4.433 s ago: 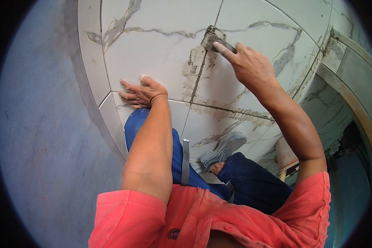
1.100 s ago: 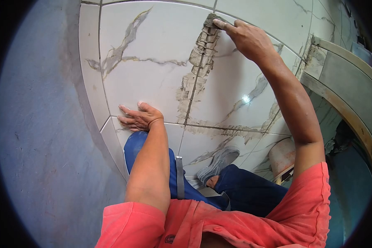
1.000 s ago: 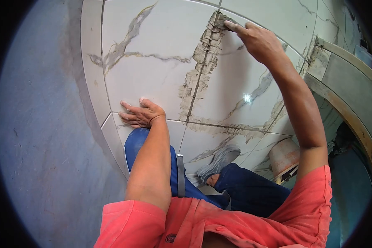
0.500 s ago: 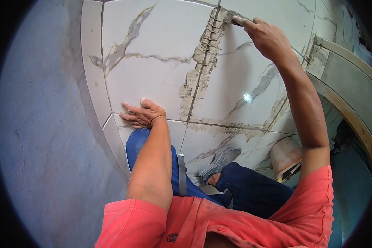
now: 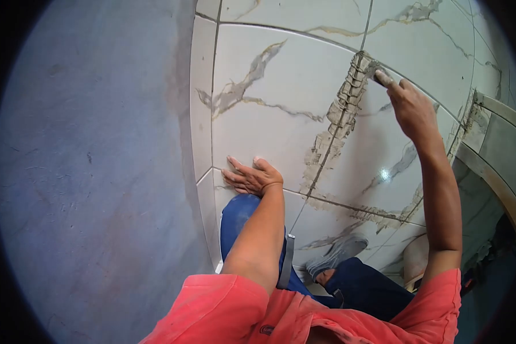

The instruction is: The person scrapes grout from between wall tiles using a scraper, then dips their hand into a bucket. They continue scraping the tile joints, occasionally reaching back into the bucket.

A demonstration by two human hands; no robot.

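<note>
My right hand grips a small putty knife whose blade, smeared with grey grout, rests on the tile at the upper end of a joint. Ridged wet grout covers that joint, thinning into smears lower down. My left hand lies flat on the white veined tile with its fingers spread, just above my knee in blue trousers. More grout marks the crossing joint near my shoe.
A blue-grey wall fills the left side. On the right stands a tiled ledge with a curved brownish edge. A pale bucket sits beside my right arm. My grey shoe is on the tiles.
Grout has been spread up the joint to its upper end. The view has swung left, so everything sits further right. The knife has shifted slightly right of the joint; my left hand stays planted.
</note>
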